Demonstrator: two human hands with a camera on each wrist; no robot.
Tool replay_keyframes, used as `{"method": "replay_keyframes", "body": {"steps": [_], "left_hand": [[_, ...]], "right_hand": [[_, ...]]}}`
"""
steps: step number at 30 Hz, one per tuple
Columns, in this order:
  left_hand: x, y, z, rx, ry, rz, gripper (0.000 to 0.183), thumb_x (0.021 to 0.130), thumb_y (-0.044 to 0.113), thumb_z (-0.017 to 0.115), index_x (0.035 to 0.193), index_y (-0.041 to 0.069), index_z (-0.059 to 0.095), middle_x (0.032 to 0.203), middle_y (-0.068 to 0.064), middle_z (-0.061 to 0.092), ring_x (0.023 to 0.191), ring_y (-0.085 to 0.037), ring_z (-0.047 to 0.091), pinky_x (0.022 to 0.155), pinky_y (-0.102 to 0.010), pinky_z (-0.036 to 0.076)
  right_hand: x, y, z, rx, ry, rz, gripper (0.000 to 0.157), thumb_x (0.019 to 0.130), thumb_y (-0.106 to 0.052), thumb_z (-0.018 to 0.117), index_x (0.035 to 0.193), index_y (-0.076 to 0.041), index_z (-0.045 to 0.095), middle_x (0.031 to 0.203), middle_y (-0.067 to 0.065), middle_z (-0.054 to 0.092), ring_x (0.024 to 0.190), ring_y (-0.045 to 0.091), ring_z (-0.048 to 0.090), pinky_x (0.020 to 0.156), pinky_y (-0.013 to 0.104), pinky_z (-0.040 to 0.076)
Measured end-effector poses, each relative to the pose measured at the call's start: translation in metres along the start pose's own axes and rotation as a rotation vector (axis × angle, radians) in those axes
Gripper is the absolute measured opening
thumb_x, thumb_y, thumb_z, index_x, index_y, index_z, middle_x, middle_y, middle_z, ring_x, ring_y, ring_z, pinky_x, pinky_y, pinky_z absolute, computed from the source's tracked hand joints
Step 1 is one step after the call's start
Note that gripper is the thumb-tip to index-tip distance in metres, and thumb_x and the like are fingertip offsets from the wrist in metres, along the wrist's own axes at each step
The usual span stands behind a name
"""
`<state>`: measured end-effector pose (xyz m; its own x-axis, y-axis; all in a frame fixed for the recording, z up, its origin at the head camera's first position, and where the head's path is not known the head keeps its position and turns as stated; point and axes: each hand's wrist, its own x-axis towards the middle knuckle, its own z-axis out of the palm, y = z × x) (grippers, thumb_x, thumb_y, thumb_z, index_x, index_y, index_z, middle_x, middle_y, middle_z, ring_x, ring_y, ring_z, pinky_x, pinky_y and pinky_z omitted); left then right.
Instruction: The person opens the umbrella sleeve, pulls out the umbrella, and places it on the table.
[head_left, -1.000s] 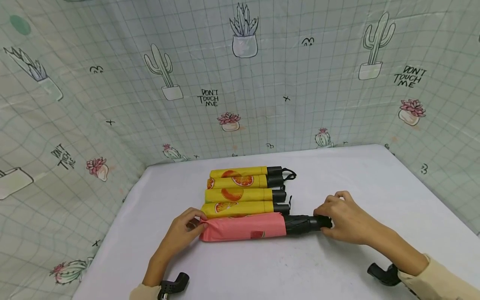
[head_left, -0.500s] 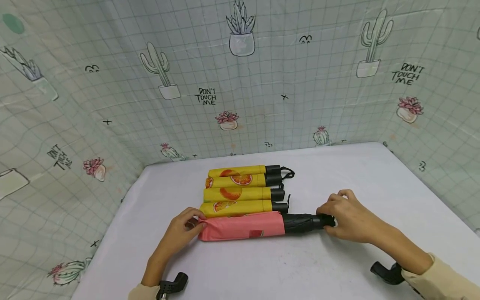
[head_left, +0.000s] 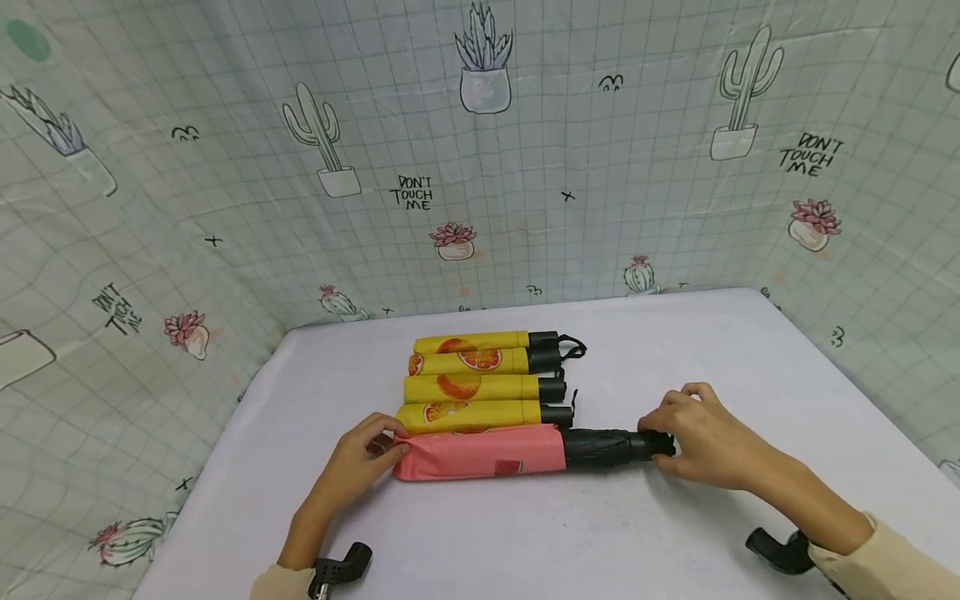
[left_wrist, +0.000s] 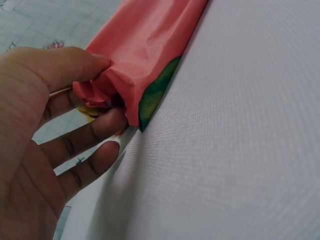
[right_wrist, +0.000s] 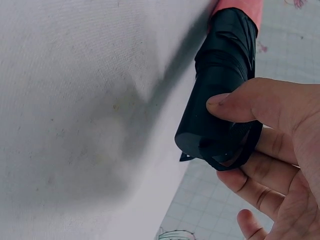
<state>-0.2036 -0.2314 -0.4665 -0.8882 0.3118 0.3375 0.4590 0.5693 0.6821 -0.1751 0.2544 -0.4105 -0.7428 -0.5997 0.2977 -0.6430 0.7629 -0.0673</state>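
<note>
On the white table (head_left: 480, 533) | left hand (head_left: 355, 467) pinches pink cover (head_left: 457, 456) end, right hand (head_left: 705, 442) clamps umbrella (head_left: 600, 448) by its handle (right_wrist: 200, 115) | umbrella part bare, rest apparently covered | four yellow umbrellas (head_left: 480, 387) lie covered beyond

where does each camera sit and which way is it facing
Head: on the person's head, facing forward and down at the white table and printed backdrop; the left hand, right hand and both forearms show.
Left wrist: on that wrist, facing the left hand's fingers and palm as it pinches the end of the pink cover.
Right wrist: on that wrist, facing the right hand's thumb and fingers on the black handle.
Shared: head and right wrist both show the black handle and pink cover.
</note>
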Motion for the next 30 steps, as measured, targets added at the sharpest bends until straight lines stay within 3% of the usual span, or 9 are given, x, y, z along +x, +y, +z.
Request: {"method": "replay_keyframes", "body": {"steps": [11, 18, 30], "left_hand": [[0.000, 0.001, 0.001, -0.014, -0.011, -0.020, 0.019, 0.088, 0.009, 0.078, 0.101, 0.019, 0.067, 0.101, 0.008, 0.062, 0.086, -0.013, 0.061, 0.076, -0.028, 0.053], [0.001, 0.000, 0.002, -0.005, -0.025, 0.005, 0.018, 0.090, 0.009, 0.076, 0.099, 0.020, 0.066, 0.101, 0.008, 0.062, 0.086, -0.012, 0.061, 0.076, -0.028, 0.053], [0.000, 0.005, -0.001, -0.015, -0.035, -0.038, 0.015, 0.091, 0.011, 0.075, 0.098, 0.022, 0.065, 0.101, 0.010, 0.062, 0.089, -0.014, 0.063, 0.079, -0.029, 0.053]], "right_hand": [[-0.003, 0.002, -0.002, 0.000, 0.002, -0.012, 0.031, 0.068, -0.018, 0.087, 0.097, -0.017, 0.076, 0.089, -0.012, 0.071, 0.088, 0.010, 0.058, 0.091, 0.050, 0.031], [-0.006, 0.002, -0.004, 0.011, -0.007, -0.001, 0.031, 0.069, -0.018, 0.087, 0.098, -0.016, 0.076, 0.090, -0.013, 0.071, 0.088, 0.009, 0.057, 0.090, 0.050, 0.031], [-0.011, 0.007, -0.009, 0.027, -0.040, 0.042, 0.033, 0.069, -0.018, 0.088, 0.100, -0.017, 0.076, 0.092, -0.014, 0.071, 0.088, 0.009, 0.057, 0.092, 0.052, 0.030]]}}
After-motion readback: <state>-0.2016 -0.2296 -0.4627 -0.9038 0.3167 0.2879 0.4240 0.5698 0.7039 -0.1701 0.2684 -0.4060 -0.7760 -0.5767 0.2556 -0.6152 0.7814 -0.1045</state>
